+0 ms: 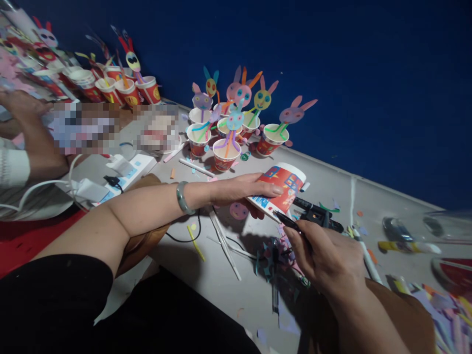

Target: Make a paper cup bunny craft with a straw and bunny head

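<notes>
My left hand (241, 188) grips a red and white paper cup (282, 182) tilted on its side, thumb along its printed wall. Blue lettering and a small red mark show on the white band at its rim. In my right hand (328, 253) is a dark pen (287, 220), its tip at or very near the white band; whether it touches I cannot tell. Under the hands lie a round pink paper face (239, 210), thin white strips (224, 243) and a pile of cut paper scraps (267, 258). Part of the cup's underside is hidden by my left fingers.
Behind stand several paper cups (226, 156) holding paper rabbit figures, with more cups (147, 90) further left. A power strip (131, 172) with white cables lies at left, near another person's arm (40, 142). Coloured paper (446, 314) is heaped at right, below a blue wall (361, 83).
</notes>
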Action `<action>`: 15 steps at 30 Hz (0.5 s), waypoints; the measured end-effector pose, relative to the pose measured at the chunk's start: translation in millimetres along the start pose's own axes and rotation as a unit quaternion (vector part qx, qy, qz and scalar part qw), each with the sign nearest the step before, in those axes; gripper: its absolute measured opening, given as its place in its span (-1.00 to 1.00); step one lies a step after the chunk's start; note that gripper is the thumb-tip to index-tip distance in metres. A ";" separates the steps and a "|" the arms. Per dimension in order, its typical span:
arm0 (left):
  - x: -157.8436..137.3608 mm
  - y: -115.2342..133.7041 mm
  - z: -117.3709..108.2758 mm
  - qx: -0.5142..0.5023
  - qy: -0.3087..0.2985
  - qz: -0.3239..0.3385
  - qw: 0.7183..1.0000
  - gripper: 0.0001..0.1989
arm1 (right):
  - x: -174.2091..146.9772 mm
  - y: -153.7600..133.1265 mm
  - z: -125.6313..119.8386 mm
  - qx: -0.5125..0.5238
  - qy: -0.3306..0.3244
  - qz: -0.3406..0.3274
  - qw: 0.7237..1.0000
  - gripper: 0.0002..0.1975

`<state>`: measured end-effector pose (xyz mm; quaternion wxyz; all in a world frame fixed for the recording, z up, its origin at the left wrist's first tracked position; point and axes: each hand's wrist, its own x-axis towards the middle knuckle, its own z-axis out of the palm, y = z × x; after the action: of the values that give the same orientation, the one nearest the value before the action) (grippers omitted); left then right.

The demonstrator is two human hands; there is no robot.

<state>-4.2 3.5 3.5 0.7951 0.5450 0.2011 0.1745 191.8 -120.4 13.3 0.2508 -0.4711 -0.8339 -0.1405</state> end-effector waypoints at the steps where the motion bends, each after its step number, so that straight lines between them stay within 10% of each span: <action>1: -0.1 0.0 0.1 -0.001 0.001 0.003 1.000 -0.52 | -0.1 -0.2 0.6 0.011 0.003 0.007 1.000 -0.86; 7: -1.7 -0.1 0.8 -0.013 0.001 0.021 1.000 -0.53 | -0.2 -5.5 2.4 0.199 -0.027 0.128 0.971 -0.84; 13: -1.6 -0.8 -0.3 -0.010 0.007 0.007 1.000 -0.54 | -8.2 -3.9 3.6 0.528 -0.028 0.321 0.786 -0.66; 15: -1.1 -1.3 -0.7 -0.008 0.007 0.006 1.000 -0.53 | -9.4 -3.6 3.4 0.545 -0.005 0.329 0.771 -0.65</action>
<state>-5.4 3.0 2.2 0.7971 0.5382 0.2020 0.1846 191.8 -127.5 5.2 0.4920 -0.5017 -0.5663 0.4308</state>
